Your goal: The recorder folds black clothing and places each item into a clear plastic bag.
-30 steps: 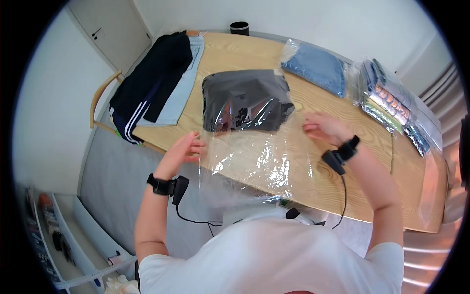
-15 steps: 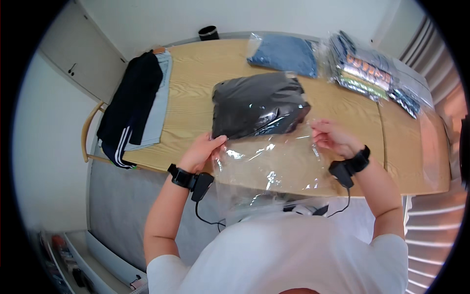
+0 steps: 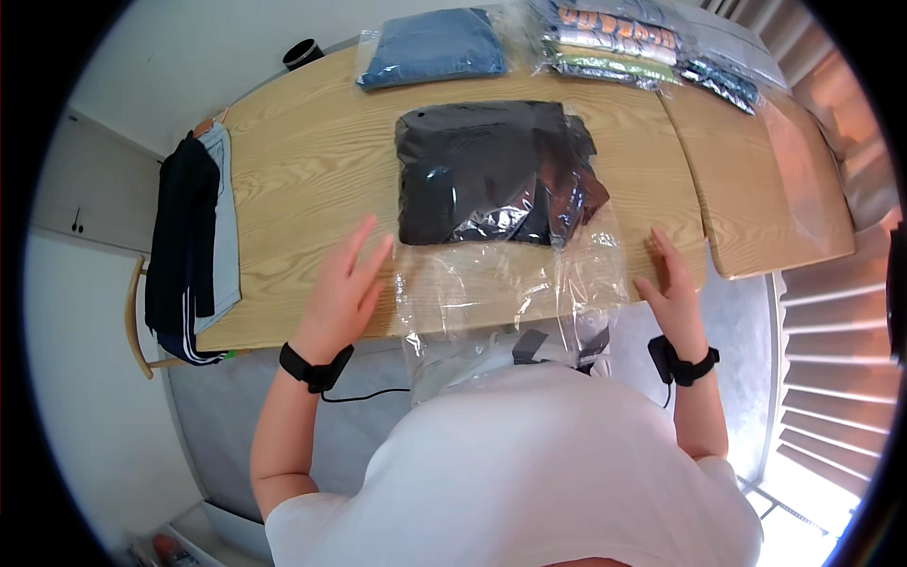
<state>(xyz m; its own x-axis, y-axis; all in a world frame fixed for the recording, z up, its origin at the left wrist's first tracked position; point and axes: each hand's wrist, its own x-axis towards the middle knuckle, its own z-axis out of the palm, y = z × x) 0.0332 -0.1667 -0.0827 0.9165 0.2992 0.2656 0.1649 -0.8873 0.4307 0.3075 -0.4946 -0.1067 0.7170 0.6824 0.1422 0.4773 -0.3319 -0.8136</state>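
A folded dark grey garment [image 3: 472,175] lies inside a clear plastic bag [image 3: 510,283] on the wooden table. The empty part of the bag stretches toward me and hangs over the table's near edge. My left hand [image 3: 342,291] is just left of the bag, fingers spread, holding nothing. On the other side my right hand [image 3: 673,295] hovers right of the bag, its fingers apart and empty. Both hands are apart from the plastic. A reddish-brown patch shows at the garment's right side through the shiny film.
Bagged blue jeans [image 3: 436,49] lie at the table's far edge. Right of them is a pile of bagged clothes [image 3: 614,42]. Dark trousers with white stripes [image 3: 179,236] and a light blue garment [image 3: 220,255] lie at the left end. A black bin [image 3: 302,54] stands beyond.
Both hands have let go of the bag's sides and moved outward from it. The garment now lies flatter on the table. My view has shifted, so the table appears turned.
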